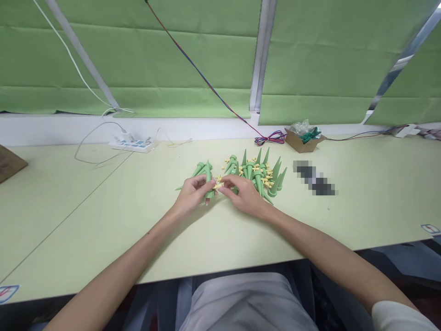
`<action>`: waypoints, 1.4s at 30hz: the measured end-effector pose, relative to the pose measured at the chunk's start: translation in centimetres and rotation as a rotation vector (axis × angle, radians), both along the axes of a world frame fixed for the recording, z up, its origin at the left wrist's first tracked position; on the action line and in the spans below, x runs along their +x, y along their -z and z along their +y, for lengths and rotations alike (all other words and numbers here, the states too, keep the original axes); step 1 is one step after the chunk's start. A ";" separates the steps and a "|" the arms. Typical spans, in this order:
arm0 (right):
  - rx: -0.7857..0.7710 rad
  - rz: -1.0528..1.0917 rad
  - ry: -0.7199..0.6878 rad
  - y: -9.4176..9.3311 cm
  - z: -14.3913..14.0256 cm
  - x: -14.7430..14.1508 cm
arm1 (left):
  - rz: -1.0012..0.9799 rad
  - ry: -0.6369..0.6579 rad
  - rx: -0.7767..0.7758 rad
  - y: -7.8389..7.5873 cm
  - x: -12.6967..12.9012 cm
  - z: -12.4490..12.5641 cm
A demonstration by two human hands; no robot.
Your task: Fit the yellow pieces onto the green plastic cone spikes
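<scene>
My left hand is closed around a green plastic plant-watering spike, which stands point up between the thumb and fingers. My right hand pinches a small yellow plastic valve against the spike's side; whether it is seated in the spike cannot be made out. Several more green spikes lie and stand in a heap just beyond and right of my right hand, with small yellow valves scattered among them. Behind my left hand lie a few other green spikes.
A small cardboard box with clear plastic and green material stands at the back. Beside it lies a coiled red-and-blue cable. A white power strip sits back left. A blurred dark item lies right on the pale table.
</scene>
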State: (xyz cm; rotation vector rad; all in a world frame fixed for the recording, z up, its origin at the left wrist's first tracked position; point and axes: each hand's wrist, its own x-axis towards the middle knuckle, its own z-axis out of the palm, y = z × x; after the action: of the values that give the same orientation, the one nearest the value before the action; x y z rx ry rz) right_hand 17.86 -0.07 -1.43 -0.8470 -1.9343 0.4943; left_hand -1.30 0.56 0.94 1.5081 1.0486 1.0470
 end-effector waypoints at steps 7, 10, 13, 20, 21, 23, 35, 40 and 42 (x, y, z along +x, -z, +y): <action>0.056 -0.013 -0.052 0.2 0.0 -0.1 | 0.006 0.021 0.015 0.0 0.2 -0.2; 0.045 -0.029 -0.050 0.3 0.0 -0.1 | 0.017 0.036 0.025 0.1 0.1 -0.1; 0.034 -0.060 -0.040 0.4 0.1 -0.1 | 0.019 0.048 0.025 0.2 0.1 0.0; 0.009 -0.113 0.004 0.4 0.2 -0.1 | 0.016 0.061 0.015 0.1 0.2 -0.1; 0.003 -0.102 0.003 0.3 0.2 -0.1 | 0.019 0.054 0.016 0.1 0.2 -0.1; -0.008 -0.064 -0.010 0.2 0.1 -0.1 | 0.021 0.042 0.022 0.2 0.2 -0.1; 0.039 -0.053 -0.066 0.2 0.0 -0.1 | 0.029 0.080 0.028 0.4 -0.1 0.0; 0.019 -0.095 -0.036 0.3 0.1 -0.2 | 0.017 0.092 0.023 0.3 0.1 -0.1; 0.001 -0.100 -0.025 0.3 0.1 -0.2 | 0.019 0.087 0.025 0.3 0.1 0.0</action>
State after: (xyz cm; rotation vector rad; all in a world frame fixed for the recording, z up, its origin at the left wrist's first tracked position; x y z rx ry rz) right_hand 17.71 0.02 -1.72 -0.8628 -2.0387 0.4735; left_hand -1.17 0.55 0.59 1.5730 0.9769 0.9901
